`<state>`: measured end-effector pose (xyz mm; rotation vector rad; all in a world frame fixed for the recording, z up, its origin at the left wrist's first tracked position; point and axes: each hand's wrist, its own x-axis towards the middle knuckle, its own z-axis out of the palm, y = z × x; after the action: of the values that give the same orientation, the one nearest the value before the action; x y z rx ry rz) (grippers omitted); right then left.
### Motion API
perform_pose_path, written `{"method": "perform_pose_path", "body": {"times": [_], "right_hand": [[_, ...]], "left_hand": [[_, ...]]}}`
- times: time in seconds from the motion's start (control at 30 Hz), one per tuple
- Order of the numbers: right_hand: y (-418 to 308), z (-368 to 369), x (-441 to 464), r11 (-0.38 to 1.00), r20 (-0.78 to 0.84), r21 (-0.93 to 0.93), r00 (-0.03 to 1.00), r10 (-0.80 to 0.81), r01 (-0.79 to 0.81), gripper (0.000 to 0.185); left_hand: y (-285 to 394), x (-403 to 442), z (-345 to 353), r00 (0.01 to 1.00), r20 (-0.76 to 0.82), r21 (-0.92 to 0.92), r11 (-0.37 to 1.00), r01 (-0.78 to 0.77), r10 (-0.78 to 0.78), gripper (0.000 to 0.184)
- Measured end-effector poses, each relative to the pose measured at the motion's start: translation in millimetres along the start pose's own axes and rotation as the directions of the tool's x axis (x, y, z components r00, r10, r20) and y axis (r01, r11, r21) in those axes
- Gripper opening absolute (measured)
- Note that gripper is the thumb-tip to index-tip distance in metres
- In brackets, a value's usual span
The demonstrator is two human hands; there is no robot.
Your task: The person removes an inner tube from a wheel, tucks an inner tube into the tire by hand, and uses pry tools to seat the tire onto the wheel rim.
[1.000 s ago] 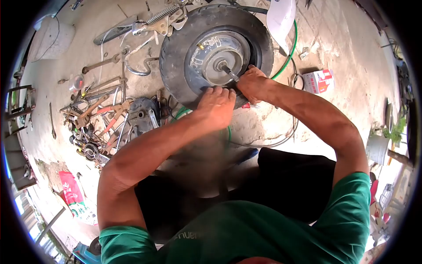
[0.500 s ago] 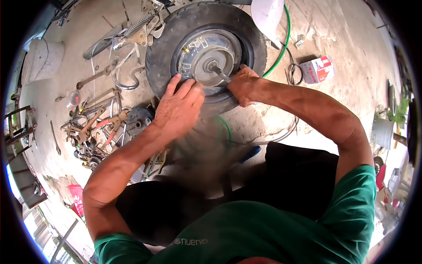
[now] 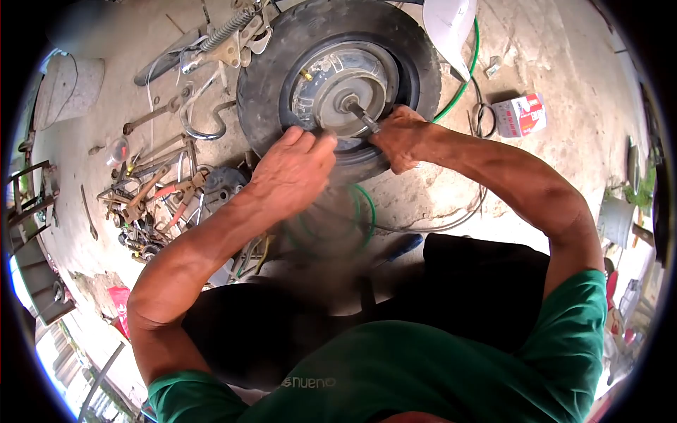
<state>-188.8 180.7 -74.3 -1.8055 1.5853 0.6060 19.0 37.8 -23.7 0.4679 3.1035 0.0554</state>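
Note:
A black tire [image 3: 264,92] lies around a grey metal wheel hub [image 3: 352,106], whose axle [image 3: 363,116] sticks up toward me. A gap shows between tire and hub rim on the right, and a brass valve stem [image 3: 305,75] stands at upper left. My left hand [image 3: 296,166] is closed at the tire's near left edge, fingers curled over its inner side; its fingertips are partly hidden. Beside the axle's end, my right hand [image 3: 402,139] is wrapped on the tire's near right edge, with its fingers going down into the gap.
Left of the wheel lies a pile of hand tools [image 3: 169,190], with a wrench [image 3: 159,116] and a spring shock absorber [image 3: 229,32] farther up. A white plastic piece [image 3: 449,32], a green hose [image 3: 469,67] and a red-white box [image 3: 520,115] are on the right.
My left fingers have curled in from a more stretched pose on the tire. My right hand keeps its place on the tire. The whole view has shifted slightly.

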Motion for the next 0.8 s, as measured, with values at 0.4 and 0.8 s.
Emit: {"method": "perform_pose_path", "body": {"times": [0.4,0.8], "right_hand": [[-19.5,-6.9,5.9,0.998,0.036,-0.007,0.997,0.062,-0.061,0.019],[-14.1,1.9,1.8,0.994,-0.046,0.1,0.998,0.052,-0.047,0.015]], "left_hand": [[7.6,12.1,4.2,0.965,0.258,-0.037,0.999,-0.038,0.046,0.064],[20.5,27.1,28.1,0.94,0.335,0.02,0.998,0.058,-0.062,0.076]]}}
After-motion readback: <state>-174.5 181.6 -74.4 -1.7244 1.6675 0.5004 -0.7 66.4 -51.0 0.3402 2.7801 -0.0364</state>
